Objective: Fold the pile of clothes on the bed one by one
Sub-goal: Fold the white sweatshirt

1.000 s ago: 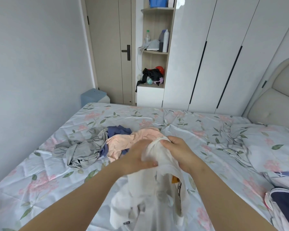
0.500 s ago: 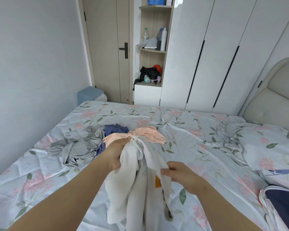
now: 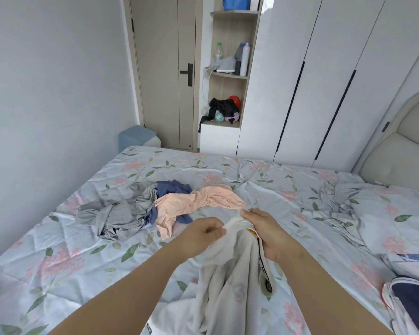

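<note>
A white garment with an orange and black print hangs bunched in front of me over the bed. My left hand pinches its top edge on the left. My right hand grips the same edge on the right, close beside the left. Behind them on the floral sheet lies the pile: a peach garment, a grey garment and a dark blue garment, all crumpled.
A floral pillow and a padded headboard are at the right. A dark blue and white item lies at the near right edge. White wardrobes, a shelf niche and a door stand beyond the bed.
My right hand rose from lower on the white garment to its top edge, next to my left hand. The garment now hangs from both hands, lower and more to the right.
</note>
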`<state>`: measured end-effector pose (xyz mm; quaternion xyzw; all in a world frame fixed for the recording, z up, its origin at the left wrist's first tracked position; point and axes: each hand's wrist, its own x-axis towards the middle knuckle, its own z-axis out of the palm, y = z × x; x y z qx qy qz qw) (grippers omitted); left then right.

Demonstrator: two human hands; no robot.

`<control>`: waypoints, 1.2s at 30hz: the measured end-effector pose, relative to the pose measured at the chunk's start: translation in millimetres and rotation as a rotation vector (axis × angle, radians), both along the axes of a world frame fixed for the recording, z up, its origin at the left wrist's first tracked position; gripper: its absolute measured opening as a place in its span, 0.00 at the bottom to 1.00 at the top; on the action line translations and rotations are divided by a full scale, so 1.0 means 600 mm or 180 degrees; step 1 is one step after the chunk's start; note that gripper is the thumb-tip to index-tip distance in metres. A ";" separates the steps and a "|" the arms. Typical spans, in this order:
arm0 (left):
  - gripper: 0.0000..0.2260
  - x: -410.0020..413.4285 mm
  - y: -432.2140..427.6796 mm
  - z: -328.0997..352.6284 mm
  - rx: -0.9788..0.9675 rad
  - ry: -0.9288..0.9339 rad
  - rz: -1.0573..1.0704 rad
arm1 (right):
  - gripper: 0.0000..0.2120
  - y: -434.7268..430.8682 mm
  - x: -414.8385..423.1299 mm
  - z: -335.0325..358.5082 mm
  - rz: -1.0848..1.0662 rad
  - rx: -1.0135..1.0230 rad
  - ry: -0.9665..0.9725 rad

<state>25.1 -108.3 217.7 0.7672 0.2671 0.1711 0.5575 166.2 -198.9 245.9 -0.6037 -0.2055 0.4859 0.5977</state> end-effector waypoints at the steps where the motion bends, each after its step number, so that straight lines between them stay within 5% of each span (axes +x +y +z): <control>1: 0.09 0.002 0.005 -0.004 -0.0024 0.0018 0.0127 | 0.07 -0.006 0.005 -0.003 -0.0006 -0.0043 -0.0033; 7: 0.13 0.028 -0.003 -0.013 -0.0121 0.0226 0.0230 | 0.06 -0.018 0.019 -0.020 -0.0229 -0.0267 -0.0107; 12: 0.05 0.024 -0.003 0.003 -0.0198 -0.0098 0.0111 | 0.06 -0.005 0.025 -0.034 -0.0281 -0.0512 -0.1003; 13: 0.02 0.020 -0.003 0.009 -0.0026 -0.0033 -0.0144 | 0.06 -0.003 0.026 -0.037 -0.0312 -0.0527 -0.1010; 16: 0.30 0.010 0.008 0.013 0.1492 0.0719 -0.0904 | 0.05 -0.004 0.030 -0.039 -0.0336 -0.0558 -0.0746; 18: 0.39 0.005 0.013 0.009 0.2616 0.1087 -0.1226 | 0.06 -0.006 0.034 -0.039 -0.0344 -0.0561 -0.0518; 26: 0.40 -0.020 0.030 -0.001 0.4032 0.1656 -0.1552 | 0.06 -0.010 0.034 -0.042 -0.0340 -0.0613 -0.0374; 29: 0.31 -0.018 0.041 0.013 0.3456 0.1437 -0.1541 | 0.08 -0.012 0.034 -0.047 -0.0321 -0.0622 -0.0787; 32: 0.18 -0.016 0.051 0.037 0.2078 0.1071 -0.1483 | 0.13 -0.019 0.033 -0.049 0.0094 -0.0716 -0.1286; 36: 0.12 -0.020 0.055 0.056 0.0352 0.1407 -0.1173 | 0.17 -0.026 0.026 -0.055 0.1131 -0.0730 -0.1737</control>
